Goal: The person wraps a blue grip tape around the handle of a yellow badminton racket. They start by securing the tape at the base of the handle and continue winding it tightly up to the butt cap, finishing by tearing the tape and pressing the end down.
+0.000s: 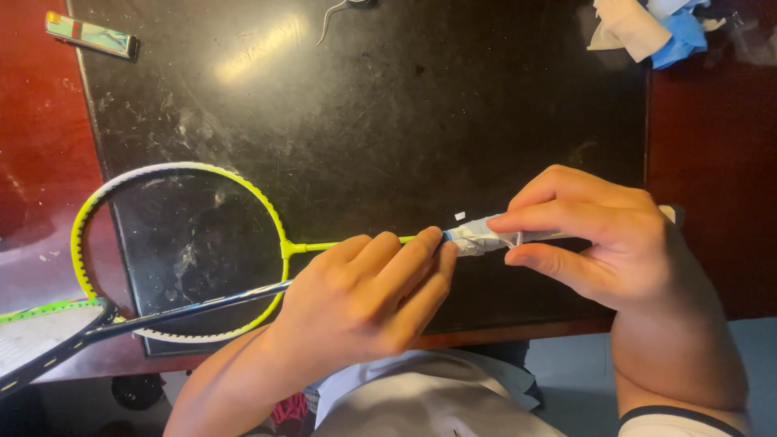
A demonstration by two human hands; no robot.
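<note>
A yellow-green badminton racket with an unstrung head lies across the black mat, its shaft pointing right. My left hand is closed around the shaft where it meets the handle. My right hand grips the handle, thumb and fingers pinching a wrinkled white and pale blue wrap at the handle's top. The rest of the handle is hidden under my right hand. A second, dark racket lies under my left wrist, its shaft running down to the left.
The mat lies on a red-brown table. A small flat packet lies at the far left, a bent metal hook tool at the top edge, crumpled white and blue wrap at the top right. A green-strung racket head shows at the left.
</note>
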